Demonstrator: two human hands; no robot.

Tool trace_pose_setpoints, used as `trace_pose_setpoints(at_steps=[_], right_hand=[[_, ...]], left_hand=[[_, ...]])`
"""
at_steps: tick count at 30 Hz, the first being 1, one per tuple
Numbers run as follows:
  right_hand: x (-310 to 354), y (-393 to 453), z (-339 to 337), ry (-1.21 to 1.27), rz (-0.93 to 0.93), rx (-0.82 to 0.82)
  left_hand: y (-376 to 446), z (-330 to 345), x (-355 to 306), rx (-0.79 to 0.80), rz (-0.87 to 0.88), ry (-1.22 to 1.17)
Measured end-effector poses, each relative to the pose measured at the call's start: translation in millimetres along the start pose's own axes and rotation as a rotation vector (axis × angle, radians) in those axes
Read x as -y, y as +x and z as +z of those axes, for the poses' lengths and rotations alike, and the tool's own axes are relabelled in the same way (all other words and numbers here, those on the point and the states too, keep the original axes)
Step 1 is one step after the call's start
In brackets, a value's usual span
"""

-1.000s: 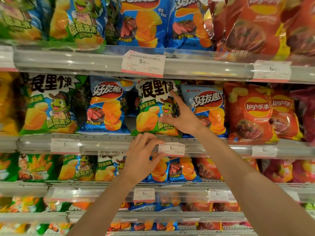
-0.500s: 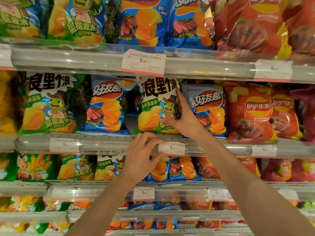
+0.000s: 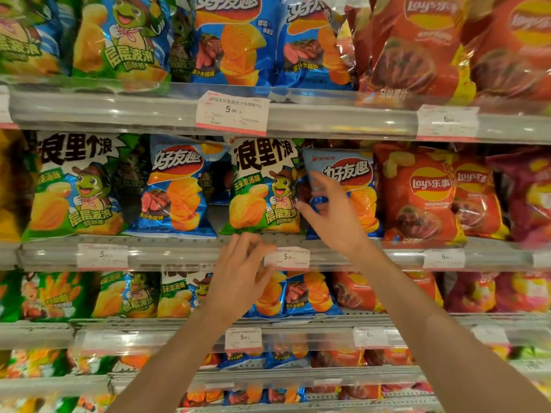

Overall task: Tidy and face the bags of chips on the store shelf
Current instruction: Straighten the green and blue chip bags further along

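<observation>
With our right hand (image 3: 334,216) spread at the glossy blue foil chip bag (image 3: 346,186) and left hand (image 3: 241,269) loosely curled, empty, below the metal shelf edge (image 3: 179,251), we should square that bag gently, label forward.

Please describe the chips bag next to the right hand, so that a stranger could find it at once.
Look at the second shelf rail from the top, above the 5.90 price tag. The green frog bag stands there, left of the right hand. Both its neighbours are blue.
</observation>
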State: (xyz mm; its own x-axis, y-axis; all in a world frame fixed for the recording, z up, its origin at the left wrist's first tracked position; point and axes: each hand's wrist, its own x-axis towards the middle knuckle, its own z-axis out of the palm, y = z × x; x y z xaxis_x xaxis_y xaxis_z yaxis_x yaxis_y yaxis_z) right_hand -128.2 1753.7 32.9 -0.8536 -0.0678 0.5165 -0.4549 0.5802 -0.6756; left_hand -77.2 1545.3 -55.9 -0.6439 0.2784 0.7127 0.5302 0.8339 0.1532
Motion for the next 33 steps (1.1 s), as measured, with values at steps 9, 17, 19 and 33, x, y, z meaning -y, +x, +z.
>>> trace_pose_setpoints(at_steps=[9,17,19,33], right_hand=[[-43,-15,-71,-0.262,0.159,-0.101],[-45,4,-62,-0.117,0.253,0.120],[-46,6,-62,-0.120,0.254,0.125],[-48,-5,-49,-0.098,0.192,0.024]], left_hand=[[7,11,-5,-0.055,-0.063,-0.050],[6,9,-1,-0.039,-0.064,-0.061],[6,9,0,-0.036,-0.059,-0.065],[6,10,3,-0.016,-0.051,-0.066]])
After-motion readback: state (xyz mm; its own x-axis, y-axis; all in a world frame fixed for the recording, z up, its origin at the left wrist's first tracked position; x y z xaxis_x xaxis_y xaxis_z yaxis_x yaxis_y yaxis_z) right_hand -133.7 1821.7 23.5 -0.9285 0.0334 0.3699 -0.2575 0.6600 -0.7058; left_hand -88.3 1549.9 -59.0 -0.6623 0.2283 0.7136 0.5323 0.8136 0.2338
